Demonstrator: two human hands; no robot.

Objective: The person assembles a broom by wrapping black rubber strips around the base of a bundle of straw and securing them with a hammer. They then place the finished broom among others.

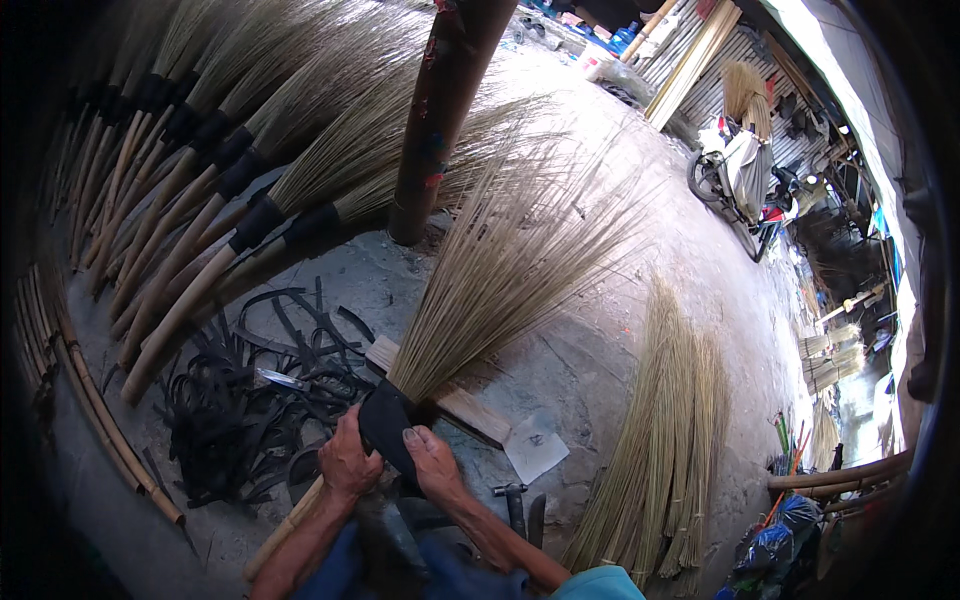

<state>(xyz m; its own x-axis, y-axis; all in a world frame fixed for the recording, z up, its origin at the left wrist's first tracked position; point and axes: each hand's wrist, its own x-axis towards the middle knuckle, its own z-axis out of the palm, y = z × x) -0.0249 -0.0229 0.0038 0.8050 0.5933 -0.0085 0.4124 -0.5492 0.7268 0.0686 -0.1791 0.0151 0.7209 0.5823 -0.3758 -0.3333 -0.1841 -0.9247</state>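
Note:
A broom (485, 285) of long straw-coloured bristles slants across the middle, its bristles fanning away from me. Around its neck sits a wide black rubber band (383, 415). My left hand (348, 458) is closed round the neck at the band's lower left side, where the pale wooden handle (290, 522) runs down toward my left forearm. On the right side, my right hand (434, 463) grips the band's edge, thumb on top. Beneath the broom lies a wooden board (470, 415). The hands hide part of the band.
Several finished brooms (235, 170) lean in a row at left, beside a dark post (430, 130). Black rubber strips (235, 400) and a knife (283, 380) lie left; a hammer (513, 505) and a bristle bundle (660, 440) right. A motorbike (745, 190) stands far right.

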